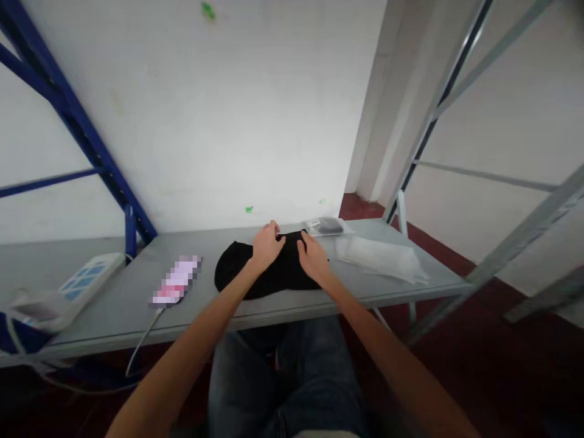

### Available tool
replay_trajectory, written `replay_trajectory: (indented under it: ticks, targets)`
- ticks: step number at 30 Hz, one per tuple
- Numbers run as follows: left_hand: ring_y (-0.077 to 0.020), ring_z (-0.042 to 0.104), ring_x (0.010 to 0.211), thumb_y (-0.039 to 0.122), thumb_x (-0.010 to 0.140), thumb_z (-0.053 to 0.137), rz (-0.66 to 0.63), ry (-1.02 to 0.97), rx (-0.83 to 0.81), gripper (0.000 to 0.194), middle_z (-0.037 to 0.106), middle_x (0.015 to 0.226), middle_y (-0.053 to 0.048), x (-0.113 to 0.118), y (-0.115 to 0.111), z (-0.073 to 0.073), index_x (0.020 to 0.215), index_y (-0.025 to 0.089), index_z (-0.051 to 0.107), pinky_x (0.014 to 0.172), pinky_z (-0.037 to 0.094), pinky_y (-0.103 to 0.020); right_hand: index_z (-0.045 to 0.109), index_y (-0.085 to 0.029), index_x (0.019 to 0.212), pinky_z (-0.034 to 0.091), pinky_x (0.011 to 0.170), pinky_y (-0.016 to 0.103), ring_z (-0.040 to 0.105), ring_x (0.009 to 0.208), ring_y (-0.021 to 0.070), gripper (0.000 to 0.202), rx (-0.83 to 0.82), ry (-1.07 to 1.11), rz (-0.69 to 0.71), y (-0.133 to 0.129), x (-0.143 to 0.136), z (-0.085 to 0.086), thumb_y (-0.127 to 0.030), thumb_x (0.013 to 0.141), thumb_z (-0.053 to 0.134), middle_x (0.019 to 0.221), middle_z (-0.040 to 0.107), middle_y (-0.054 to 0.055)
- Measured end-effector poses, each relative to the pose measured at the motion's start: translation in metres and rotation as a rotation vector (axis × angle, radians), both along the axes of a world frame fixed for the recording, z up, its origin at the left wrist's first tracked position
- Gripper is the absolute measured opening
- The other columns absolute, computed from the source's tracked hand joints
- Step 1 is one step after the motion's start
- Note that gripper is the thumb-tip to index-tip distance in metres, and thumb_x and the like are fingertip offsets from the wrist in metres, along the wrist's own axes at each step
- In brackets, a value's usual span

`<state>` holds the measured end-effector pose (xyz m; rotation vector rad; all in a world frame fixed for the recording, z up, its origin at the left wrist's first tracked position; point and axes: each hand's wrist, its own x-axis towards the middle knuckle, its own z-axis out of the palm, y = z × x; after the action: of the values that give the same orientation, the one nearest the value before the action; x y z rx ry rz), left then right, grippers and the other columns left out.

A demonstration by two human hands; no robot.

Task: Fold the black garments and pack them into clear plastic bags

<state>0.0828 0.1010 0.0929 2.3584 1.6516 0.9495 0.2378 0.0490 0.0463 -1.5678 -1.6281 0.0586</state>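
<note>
A piece of black cloth (283,280) lies on the grey tabletop in front of me, its left end rounded and its kind unclear. My left hand (267,248) rests on its upper middle, fingers curled at the far edge. On the right part of the cloth is my right hand (314,258), with thumb and fingers bent against the fabric. Both hands look closed on the cloth, a short gap apart. Just beyond the right hand lies a clear plastic packet (329,227) with something dark inside and a small white label.
Translucent white plastic bags (385,258) lie to the right on the grey table (255,313). To the left are a phone (177,281) with a white cable and a white power strip (91,283). A white wall stands behind; blue (77,121) and grey metal frames flank the table.
</note>
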Motion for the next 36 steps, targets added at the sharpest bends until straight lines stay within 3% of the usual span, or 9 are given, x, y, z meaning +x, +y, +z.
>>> replay_trajectory:
  ticks: [3, 6, 11, 15, 19, 22, 26, 29, 36]
  targets:
    - [-0.0244, 0.068, 0.096, 0.027, 0.089, 0.071, -0.031, 0.069, -0.037, 0.021, 0.070, 0.104, -0.008, 0.022, -0.013, -0.035, 0.106, 0.021, 0.059, 0.082, 0.053, -0.034, 0.060, -0.009, 0.144, 0.042, 0.120, 0.043, 0.059, 0.137, 0.0268, 0.050, 0.002, 0.025, -0.015, 0.005, 0.012, 0.003, -0.029, 0.104, 0.038, 0.145, 0.063, 0.019]
    - [-0.0252, 0.064, 0.107, 0.024, 0.088, 0.072, -0.072, 0.047, 0.019, 0.023, 0.067, 0.109, -0.008, 0.027, -0.022, -0.051, 0.106, 0.022, 0.057, 0.088, 0.054, -0.035, 0.060, -0.006, 0.144, 0.042, 0.119, 0.042, 0.059, 0.137, 0.0273, 0.050, -0.028, 0.015, -0.003, 0.006, 0.014, 0.005, -0.026, 0.103, 0.039, 0.145, 0.063, 0.020]
    - [-0.0280, 0.059, 0.116, 0.029, 0.087, 0.072, -0.055, -0.050, 0.150, 0.028, 0.065, 0.116, -0.009, -0.001, -0.048, -0.030, 0.108, 0.023, 0.055, 0.094, 0.053, -0.038, 0.059, -0.007, 0.144, 0.043, 0.117, 0.038, 0.059, 0.135, 0.0262, 0.048, -0.082, -0.059, 0.018, 0.001, 0.001, 0.018, -0.026, 0.104, 0.040, 0.145, 0.063, 0.019]
    - [-0.0294, 0.062, 0.113, 0.023, 0.092, 0.058, 0.200, -0.086, 0.193, 0.016, 0.066, 0.109, -0.010, -0.047, -0.068, -0.015, 0.107, 0.024, 0.053, 0.094, 0.053, -0.041, 0.058, -0.013, 0.144, 0.045, 0.114, 0.040, 0.057, 0.132, 0.0279, 0.045, -0.083, -0.230, 0.032, -0.007, -0.033, 0.038, -0.027, 0.107, 0.038, 0.138, 0.065, 0.017]
    - [-0.0285, 0.067, 0.101, 0.018, 0.088, 0.052, 0.320, -0.123, 0.112, 0.019, 0.067, 0.103, -0.008, -0.091, -0.071, -0.027, 0.106, 0.023, 0.051, 0.088, 0.053, -0.042, 0.055, -0.012, 0.145, 0.053, 0.102, 0.043, 0.062, 0.122, 0.0305, 0.044, -0.126, -0.444, 0.154, -0.006, -0.086, 0.054, -0.032, 0.109, 0.040, 0.132, 0.067, 0.020]
    - [-0.0282, 0.069, 0.096, 0.020, 0.087, 0.054, 0.326, -0.130, 0.012, 0.021, 0.068, 0.102, -0.008, -0.107, -0.070, -0.043, 0.107, 0.023, 0.050, 0.082, 0.054, -0.040, 0.043, -0.002, 0.154, 0.058, 0.091, 0.046, 0.068, 0.113, 0.0336, 0.066, -0.235, -0.513, 0.131, 0.006, -0.121, 0.056, -0.046, 0.106, 0.050, 0.128, 0.067, 0.027]
    - [-0.0283, 0.068, 0.098, 0.021, 0.087, 0.055, 0.316, -0.113, -0.014, 0.022, 0.068, 0.103, -0.007, -0.106, -0.076, -0.054, 0.107, 0.024, 0.048, 0.082, 0.053, -0.040, 0.035, 0.002, 0.158, 0.063, 0.077, 0.045, 0.074, 0.101, 0.0332, 0.074, -0.456, -0.553, 0.073, 0.025, -0.140, 0.053, -0.039, 0.101, 0.060, 0.114, 0.074, 0.026]
    - [-0.0284, 0.067, 0.101, 0.020, 0.088, 0.056, 0.307, -0.109, -0.024, 0.022, 0.067, 0.103, -0.007, -0.098, -0.082, -0.057, 0.108, 0.024, 0.047, 0.083, 0.053, -0.041, 0.050, 0.000, 0.149, 0.064, 0.069, 0.042, 0.076, 0.097, 0.0329, 0.061, -0.532, -0.529, 0.084, 0.031, -0.138, 0.054, -0.019, 0.094, 0.065, 0.111, 0.076, 0.025]
    - [-0.0313, 0.068, 0.111, 0.038, 0.087, 0.071, 0.301, -0.217, -0.056, 0.051, 0.068, 0.111, -0.010, -0.064, -0.087, -0.054, 0.128, 0.022, 0.044, 0.087, 0.055, -0.043, 0.073, -0.009, 0.121, 0.062, 0.089, 0.041, 0.073, 0.113, 0.0331, 0.034, -0.476, -0.498, 0.117, 0.033, -0.117, 0.073, -0.019, 0.089, 0.069, 0.122, 0.075, 0.023]
